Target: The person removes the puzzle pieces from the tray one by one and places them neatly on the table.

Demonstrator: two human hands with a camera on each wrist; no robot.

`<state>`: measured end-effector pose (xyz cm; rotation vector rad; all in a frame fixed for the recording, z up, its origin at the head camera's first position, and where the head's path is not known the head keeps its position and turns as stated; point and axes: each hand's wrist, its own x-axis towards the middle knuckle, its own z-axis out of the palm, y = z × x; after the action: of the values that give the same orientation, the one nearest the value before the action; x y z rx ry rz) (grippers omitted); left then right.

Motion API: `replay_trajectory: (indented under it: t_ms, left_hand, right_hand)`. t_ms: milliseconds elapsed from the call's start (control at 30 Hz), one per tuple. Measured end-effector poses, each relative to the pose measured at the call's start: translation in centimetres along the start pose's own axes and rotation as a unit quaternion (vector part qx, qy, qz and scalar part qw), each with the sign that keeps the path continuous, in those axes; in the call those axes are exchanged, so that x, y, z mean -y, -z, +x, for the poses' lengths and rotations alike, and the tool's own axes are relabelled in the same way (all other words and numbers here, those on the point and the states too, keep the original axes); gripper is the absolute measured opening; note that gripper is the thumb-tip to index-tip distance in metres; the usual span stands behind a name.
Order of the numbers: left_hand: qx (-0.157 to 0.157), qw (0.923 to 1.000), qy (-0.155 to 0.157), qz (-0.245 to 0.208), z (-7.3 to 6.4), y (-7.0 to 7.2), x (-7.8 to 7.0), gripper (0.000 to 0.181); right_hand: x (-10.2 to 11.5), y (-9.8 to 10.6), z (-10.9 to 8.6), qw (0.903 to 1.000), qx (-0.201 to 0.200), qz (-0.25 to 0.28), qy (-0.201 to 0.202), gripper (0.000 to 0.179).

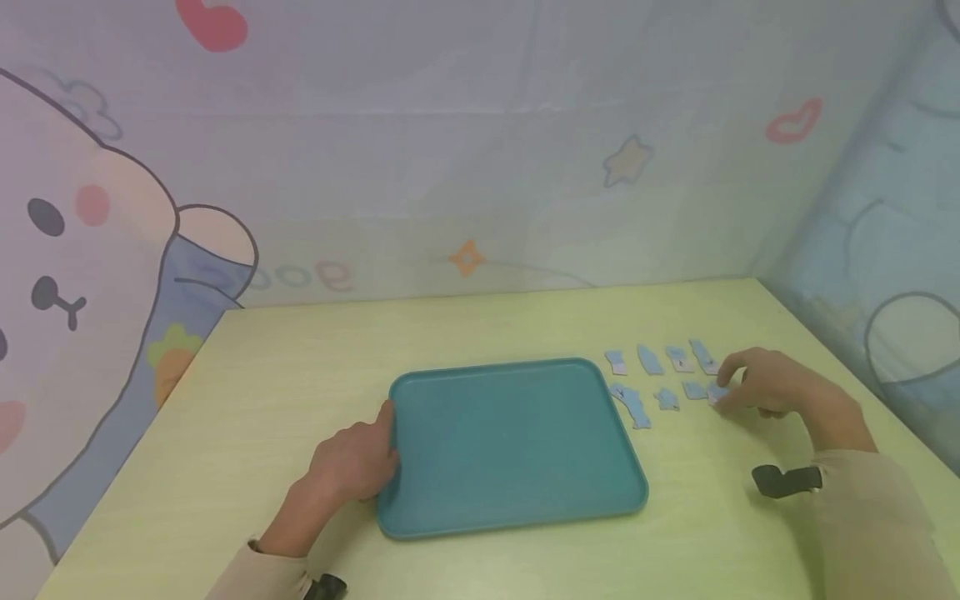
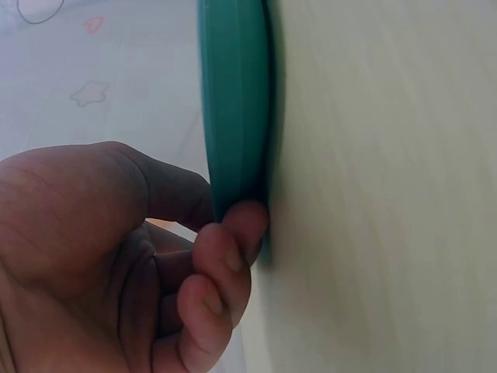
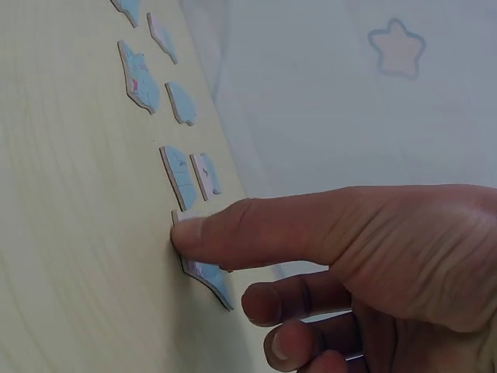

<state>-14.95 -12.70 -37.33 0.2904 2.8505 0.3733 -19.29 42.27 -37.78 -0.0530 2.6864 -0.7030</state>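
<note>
A teal rectangular tray [image 1: 510,450] lies on the table. My left hand [image 1: 356,458] grips its left rim; in the left wrist view the fingers [image 2: 221,264] curl against the outer side of the rim. On the right, my right hand [image 1: 780,387] pinches a light-blue and pink puzzle piece [image 1: 717,393] between thumb and index finger. In the right wrist view the thumb [image 3: 256,233] covers part of that piece [image 3: 210,276], which lies on or very close to the tabletop. Several similar flat puzzle pieces [image 1: 649,360] sit in two rows between the tray and this hand.
The pale yellow table [image 1: 315,358] reaches back to a cloth backdrop [image 1: 420,167] printed with hearts, stars and a bear. Another printed cloth [image 1: 892,208] hangs along the right side. One puzzle piece [image 1: 633,407] lies close to the tray's right rim.
</note>
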Motion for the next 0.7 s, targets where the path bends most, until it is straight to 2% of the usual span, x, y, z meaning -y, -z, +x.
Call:
replay_trajectory:
  t_ms: [400, 567, 700]
  left_hand:
    - [0.0, 1.0, 0.004, 0.002, -0.1, 0.1, 0.0, 0.069]
    - [-0.001, 1.0, 0.003, 0.001, -0.1, 0.2, 0.0, 0.069]
    - [-0.007, 1.0, 0.006, -0.001, -0.1, 0.4, 0.1, 0.067]
  right_hand:
    - [-0.3, 0.5, -0.1, 1.0, 0.001, -0.001, 0.006, 0.05]
    - [0.0, 0.8, -0.4, 0.9999, -0.001, -0.004, 0.016, 0.058]
    - [1.0, 1.4, -0.8, 0.9988, -0.022, -0.025, 0.037, 0.063]
